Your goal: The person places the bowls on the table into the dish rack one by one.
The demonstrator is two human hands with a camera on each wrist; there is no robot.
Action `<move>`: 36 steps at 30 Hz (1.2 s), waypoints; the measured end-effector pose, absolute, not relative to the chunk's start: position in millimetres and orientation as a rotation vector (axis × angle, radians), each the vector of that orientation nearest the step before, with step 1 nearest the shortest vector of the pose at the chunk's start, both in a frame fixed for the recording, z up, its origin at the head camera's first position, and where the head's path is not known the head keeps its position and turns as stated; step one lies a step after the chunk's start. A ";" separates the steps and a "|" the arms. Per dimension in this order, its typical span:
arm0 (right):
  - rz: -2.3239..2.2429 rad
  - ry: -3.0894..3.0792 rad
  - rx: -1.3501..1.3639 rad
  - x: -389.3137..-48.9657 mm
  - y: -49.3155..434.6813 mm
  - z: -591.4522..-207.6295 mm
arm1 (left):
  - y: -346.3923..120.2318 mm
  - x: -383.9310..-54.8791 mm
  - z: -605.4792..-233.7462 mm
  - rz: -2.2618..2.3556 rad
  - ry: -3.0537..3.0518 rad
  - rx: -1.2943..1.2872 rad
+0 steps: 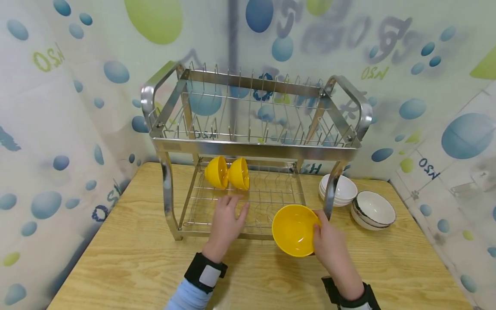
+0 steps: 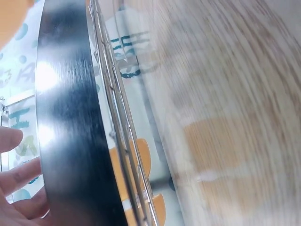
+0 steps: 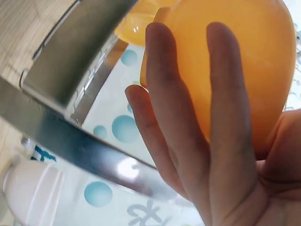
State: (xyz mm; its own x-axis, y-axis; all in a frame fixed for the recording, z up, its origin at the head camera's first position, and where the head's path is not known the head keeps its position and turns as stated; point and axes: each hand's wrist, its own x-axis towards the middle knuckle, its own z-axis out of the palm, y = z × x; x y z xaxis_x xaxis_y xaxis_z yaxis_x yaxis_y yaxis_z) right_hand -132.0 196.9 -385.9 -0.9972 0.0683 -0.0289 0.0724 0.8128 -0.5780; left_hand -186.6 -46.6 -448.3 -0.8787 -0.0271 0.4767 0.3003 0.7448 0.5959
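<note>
My right hand grips a yellow bowl by its right side, in front of the rack's lower shelf. In the right wrist view, the fingers spread along the outside of the bowl. My left hand reaches over the front bar of the lower shelf with nothing in it, fingers loosely extended. Just beyond its fingertips, two yellow bowls stand on edge side by side between the wires. The metal dish rack has two tiers; its upper tier holds no dishes.
To the right of the rack, a stack of white bowls sits beside dark-rimmed white bowls. The rack's right front leg rises close to my right hand. All stand on a wooden table against a patterned wall covering.
</note>
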 end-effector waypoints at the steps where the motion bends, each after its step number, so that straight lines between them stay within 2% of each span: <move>1: -0.948 2.985 0.108 -133.3 195.6 -387.1 | -45.8 -186.5 -448.0 -0.962 -2.478 -0.210; 22: -0.979 2.956 0.050 -153.2 173.1 -396.7 | -21.2 -184.2 -441.4 -1.085 -2.509 -0.213; 36: -0.987 2.962 0.029 -155.7 160.0 -394.8 | -19.6 -183.5 -438.2 -1.445 -2.545 -0.251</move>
State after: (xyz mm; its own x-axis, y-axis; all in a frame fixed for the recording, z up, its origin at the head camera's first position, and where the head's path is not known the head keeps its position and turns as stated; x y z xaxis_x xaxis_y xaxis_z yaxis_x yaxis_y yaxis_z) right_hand -155.7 160.0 -394.8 -0.9996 0.0116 -0.0239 0.0237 0.8001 -0.5993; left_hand -183.5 -19.6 -438.2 -0.9647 0.0466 0.2590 0.2463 0.5065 0.8263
